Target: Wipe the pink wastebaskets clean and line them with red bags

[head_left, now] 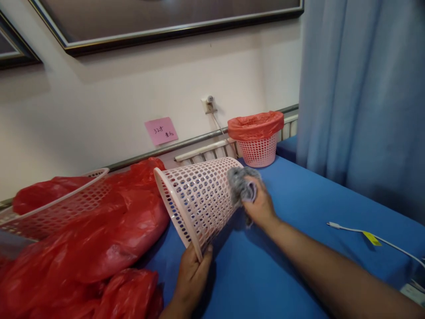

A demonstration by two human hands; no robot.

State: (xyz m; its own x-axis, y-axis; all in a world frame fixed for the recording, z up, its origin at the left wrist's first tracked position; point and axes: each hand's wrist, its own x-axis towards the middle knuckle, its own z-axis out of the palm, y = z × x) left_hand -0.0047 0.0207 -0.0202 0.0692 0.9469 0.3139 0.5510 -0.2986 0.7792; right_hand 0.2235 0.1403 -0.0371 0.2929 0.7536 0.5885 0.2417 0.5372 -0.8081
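A pale pink perforated basket (206, 190) is tilted on its side above the blue surface (259, 270), its open rim facing left. My left hand (192, 274) grips the lower part of that rim, thumb on one side and fingers on the other. Bunched in my right hand (260, 204) is a grey fluffy cloth (241, 179), pressed against the basket near its base. Part of the cloth hangs below my fingers.
Red plastic bags (109, 221) and another pink basket (63, 208) lie at left. A basket with a red liner (257, 153) stands at the back. A white cable (352, 229) lies at right, beside a blue curtain (358, 88). A pink note (161, 131) is on the wall.
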